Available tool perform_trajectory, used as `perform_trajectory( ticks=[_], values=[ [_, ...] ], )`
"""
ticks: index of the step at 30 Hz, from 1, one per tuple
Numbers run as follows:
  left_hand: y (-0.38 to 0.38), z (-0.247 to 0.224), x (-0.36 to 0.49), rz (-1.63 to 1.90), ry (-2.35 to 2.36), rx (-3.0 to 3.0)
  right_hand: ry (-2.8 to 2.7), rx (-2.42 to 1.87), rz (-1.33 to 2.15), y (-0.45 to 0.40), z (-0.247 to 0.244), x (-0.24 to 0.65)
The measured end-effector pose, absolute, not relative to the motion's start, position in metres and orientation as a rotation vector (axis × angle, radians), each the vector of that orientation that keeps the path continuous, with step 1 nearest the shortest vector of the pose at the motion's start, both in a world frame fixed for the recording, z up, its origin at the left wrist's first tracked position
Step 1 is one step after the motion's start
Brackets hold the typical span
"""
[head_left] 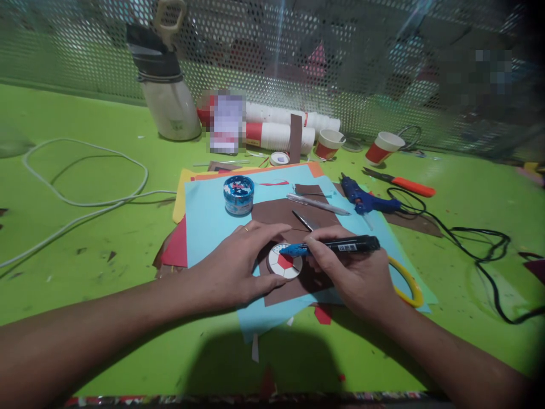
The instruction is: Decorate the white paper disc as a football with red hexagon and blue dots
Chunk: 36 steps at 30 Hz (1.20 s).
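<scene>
A round white disc (291, 272) with a red centre and thin dark lines lies on brown paper (276, 294). My left hand (238, 264) holds the disc from its left side, thumb at the lower edge and fingers curving past the top. In my right hand (361, 272) is a black marker (351, 245), its blue-smeared end on the upper part of the disc. Yellow-handled scissors (411, 284) lie partly under my right hand, blades pointing up-left. A blue-stained jar (239, 196) stands on light blue paper (206, 210) beyond my left hand.
Right of the papers lie a blue glue gun (366, 200) and an orange-handled cutter (413, 186). A clear pen (319, 204) rests behind the scissors. Paper cups (327, 145), a blurred phone (226, 125) and a large jug (172, 108) stand along the mesh. Cables cross both sides.
</scene>
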State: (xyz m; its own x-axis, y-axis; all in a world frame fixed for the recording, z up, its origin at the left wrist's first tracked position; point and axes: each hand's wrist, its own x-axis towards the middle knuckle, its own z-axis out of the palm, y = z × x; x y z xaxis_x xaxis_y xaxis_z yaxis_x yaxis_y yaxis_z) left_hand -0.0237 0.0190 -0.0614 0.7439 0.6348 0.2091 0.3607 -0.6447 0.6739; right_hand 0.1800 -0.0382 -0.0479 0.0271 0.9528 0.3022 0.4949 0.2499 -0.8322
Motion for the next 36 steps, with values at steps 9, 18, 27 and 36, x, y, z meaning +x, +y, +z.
perform_trajectory(
  ticks=[9,18,27,36],
  values=[
    [0.019,-0.059,-0.022,0.558,0.771,2.320,-1.782,-1.342,0.525,-0.040,-0.037,0.178],
    [0.019,-0.062,-0.022,0.564,0.770,2.333,-1.712,-1.381,0.558,-0.039,-0.037,0.176],
    [0.019,-0.060,-0.022,0.550,0.744,2.309,-1.509,-1.321,0.489,-0.043,-0.043,0.177],
    [0.018,-0.060,-0.023,0.530,0.780,2.292,-1.573,-1.382,0.474,-0.038,-0.043,0.177]
  ],
)
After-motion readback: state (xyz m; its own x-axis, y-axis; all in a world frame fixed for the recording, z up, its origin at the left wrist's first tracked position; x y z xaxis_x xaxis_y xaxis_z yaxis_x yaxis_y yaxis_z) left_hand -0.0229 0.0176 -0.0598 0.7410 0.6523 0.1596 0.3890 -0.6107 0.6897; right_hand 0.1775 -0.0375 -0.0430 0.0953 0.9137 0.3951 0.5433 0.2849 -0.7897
